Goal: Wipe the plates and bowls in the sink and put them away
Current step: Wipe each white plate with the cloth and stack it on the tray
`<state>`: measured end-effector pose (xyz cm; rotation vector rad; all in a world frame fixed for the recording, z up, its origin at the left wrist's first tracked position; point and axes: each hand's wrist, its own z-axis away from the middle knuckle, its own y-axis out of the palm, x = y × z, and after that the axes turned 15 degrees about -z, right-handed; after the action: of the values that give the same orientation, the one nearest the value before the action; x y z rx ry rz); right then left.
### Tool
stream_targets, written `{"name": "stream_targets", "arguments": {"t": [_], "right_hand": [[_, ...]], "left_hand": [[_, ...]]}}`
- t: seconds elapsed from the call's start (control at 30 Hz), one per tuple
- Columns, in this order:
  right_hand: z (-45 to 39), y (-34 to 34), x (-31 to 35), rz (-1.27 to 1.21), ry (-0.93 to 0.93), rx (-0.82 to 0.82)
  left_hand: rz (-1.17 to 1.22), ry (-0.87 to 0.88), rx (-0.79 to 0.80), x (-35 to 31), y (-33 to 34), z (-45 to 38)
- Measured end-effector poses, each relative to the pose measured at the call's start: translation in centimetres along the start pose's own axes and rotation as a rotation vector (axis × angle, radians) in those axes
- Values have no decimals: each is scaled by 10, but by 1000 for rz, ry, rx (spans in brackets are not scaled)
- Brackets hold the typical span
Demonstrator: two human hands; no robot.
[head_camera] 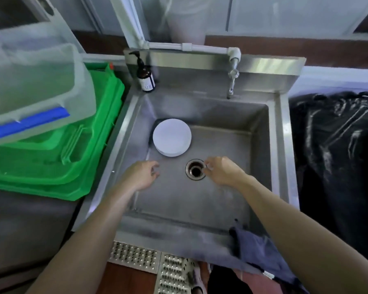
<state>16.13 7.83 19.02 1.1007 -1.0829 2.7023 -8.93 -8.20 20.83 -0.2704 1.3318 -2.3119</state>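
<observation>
Sink (261, 145) of brushed steel is taking up the middle, deep and square-cornered, its dull floor sloping to a round drain (195, 169). Green plastic crates (57, 166) are sitting just left of it, seemingly the place for wiped dishes, with a cloudy clear tub (34, 81) stacked on top. Black plastic sheeting (336, 145) is glinting on the right. A blue cloth (257, 249) is hanging limp over the front rim, within reach for wiping. White plates (172, 137), smooth and round, are lying stacked at the sink's back left. Both hands are reaching in empty: the left hand (141, 175) just short of the plates, fingers loosely curled; the right hand (220, 170) over the drain, fingers loosely bent.
</observation>
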Motion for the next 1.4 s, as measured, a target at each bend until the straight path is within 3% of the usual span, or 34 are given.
{"name": "stream_targets", "arguments": {"t": [0.27,0.4,0.5,0.7,0.8,1.03,1.2,1.4], "right_hand": [[-192,49,-17,-152,126,-62],[-282,63,-28,-227,177,-110],[-326,70,-37,-201,244,-174],[-353,85,-50,-82,212,-253],[-356,85,-53,-124,220,-258],[-350,74,-49,-131,251,-224],[-302,49,-24,-218,177,-241],[-191,-1,15,-360,-47,-325]], "left_hand": [[330,-222,61,43,57,-164],[502,-263,43,90,132,-281],[504,-334,20,107,160,-333],[448,-396,-45,72,103,-321],[401,-398,-3,68,102,-326],[323,-426,-80,63,119,-321],[430,-465,-205,57,85,-270],[447,-277,-321,50,17,-179]]}}
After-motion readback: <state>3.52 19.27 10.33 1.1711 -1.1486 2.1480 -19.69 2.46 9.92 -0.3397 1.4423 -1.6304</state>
